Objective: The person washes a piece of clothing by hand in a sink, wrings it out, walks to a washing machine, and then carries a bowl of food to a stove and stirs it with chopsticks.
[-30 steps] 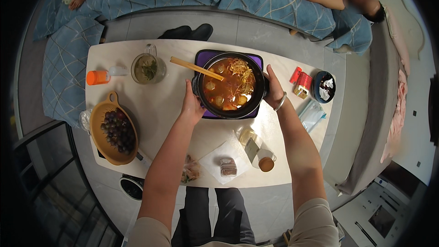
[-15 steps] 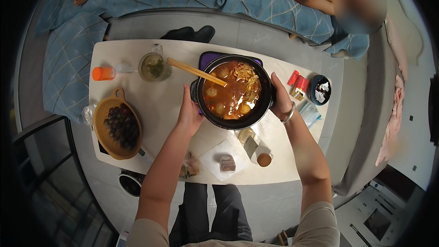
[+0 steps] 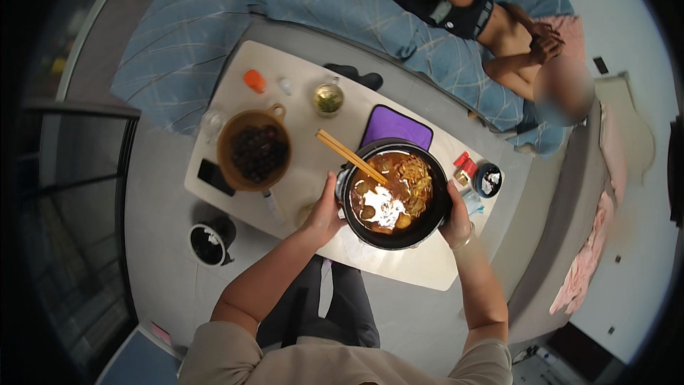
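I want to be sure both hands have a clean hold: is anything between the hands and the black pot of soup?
Nothing visible. The left hand and right hand press directly on opposite sides of the black round pot of red soup; the wooden chopsticks rest across its far-left rim, away from both.

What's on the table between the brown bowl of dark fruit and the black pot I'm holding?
In the head view, only the chopsticks, resting on the pot rim, reach toward the bowl; the rest is bare tabletop.
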A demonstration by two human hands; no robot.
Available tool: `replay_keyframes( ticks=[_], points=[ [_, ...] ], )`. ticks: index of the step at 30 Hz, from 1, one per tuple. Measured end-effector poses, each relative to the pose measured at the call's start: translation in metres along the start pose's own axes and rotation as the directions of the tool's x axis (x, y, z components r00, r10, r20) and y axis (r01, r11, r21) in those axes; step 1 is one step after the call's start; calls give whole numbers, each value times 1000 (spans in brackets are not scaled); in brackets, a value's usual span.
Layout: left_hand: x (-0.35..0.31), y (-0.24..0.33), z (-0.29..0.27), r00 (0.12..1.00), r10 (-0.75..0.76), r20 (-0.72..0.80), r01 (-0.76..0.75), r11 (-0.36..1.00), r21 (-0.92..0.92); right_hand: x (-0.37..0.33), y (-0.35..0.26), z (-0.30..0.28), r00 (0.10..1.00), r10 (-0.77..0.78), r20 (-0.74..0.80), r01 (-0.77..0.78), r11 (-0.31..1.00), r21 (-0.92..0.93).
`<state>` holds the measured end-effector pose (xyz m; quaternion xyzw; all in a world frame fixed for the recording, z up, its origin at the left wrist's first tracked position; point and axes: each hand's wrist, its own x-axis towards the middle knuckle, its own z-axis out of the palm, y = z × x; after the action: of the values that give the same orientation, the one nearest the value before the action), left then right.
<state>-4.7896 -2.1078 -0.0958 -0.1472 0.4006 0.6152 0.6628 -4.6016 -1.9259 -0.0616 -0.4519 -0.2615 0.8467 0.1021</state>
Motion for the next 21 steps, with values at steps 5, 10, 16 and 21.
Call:
replay_keyframes(
  ticks=[5,10,16,21],
  points=[
    [-87,-12,0,995,23,-98,-24,1000,-9,-60,16,36,999,31,19,-30,997,-67],
    [-160,-40,-14,982,186,-22,-187,970,-152,-103,38,62,995,49,90,-30,978,-207],
    [-246,-91,-28,941,337,-43,-335,899,-282,-154,65,96,971,163,174,-90,926,-366],
    [-311,-127,-53,915,377,-142,-403,853,-332,-182,101,126,947,252,199,-126,862,-490]
  ],
)
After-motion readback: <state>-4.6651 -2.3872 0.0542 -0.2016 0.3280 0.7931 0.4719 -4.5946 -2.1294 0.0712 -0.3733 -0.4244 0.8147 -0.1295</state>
